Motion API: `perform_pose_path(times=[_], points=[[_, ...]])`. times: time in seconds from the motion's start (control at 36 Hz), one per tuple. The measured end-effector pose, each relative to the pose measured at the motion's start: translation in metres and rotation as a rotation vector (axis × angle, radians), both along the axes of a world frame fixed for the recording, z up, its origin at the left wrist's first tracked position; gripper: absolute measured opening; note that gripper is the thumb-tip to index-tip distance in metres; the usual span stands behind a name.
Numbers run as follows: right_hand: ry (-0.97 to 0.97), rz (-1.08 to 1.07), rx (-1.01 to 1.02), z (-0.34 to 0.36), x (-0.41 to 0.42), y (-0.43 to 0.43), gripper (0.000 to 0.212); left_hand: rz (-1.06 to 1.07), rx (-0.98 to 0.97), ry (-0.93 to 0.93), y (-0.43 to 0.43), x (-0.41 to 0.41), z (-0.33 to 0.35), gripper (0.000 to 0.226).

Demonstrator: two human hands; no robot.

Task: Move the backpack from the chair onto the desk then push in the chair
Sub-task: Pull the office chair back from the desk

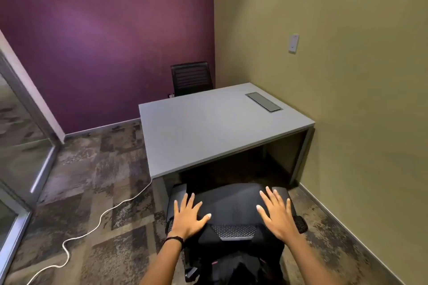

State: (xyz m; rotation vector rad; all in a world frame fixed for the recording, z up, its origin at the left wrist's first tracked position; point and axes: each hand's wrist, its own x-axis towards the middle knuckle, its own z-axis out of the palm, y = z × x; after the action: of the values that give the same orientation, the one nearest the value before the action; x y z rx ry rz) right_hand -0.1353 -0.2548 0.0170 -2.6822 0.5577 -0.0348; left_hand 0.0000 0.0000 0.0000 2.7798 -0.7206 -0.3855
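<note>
Purple wall fills the upper left of the frame, olive wall the right, and patterned carpet (92, 169) covers the floor below. At far left we see a glass partition (20, 146); a white cable (97, 222) snakes across the carpet from lower left toward the desk. Our left hand (187, 217), a dark band at the wrist, lies flat with fingers spread on the black backpack (231, 206) at bottom centre. The backpack sits on the chair (301, 224), just below the near edge of the grey desk (208, 132). Our right hand (275, 213) rests on the backpack too, fingers open and splayed, gripping nothing. Behind the desk stands a second black chair (191, 77). A dark hatch (263, 102) lies in the desk's far right corner, and a white switch (293, 43) is on the olive wall.
</note>
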Motion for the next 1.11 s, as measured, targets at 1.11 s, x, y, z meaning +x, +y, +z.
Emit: perform_pose_path(times=[1.11], points=[[-0.188, -0.077, -0.039, -0.042, -0.018, 0.006, 0.027, 0.319, 0.233, 0.511, -0.004, 0.044, -0.008, 0.08]])
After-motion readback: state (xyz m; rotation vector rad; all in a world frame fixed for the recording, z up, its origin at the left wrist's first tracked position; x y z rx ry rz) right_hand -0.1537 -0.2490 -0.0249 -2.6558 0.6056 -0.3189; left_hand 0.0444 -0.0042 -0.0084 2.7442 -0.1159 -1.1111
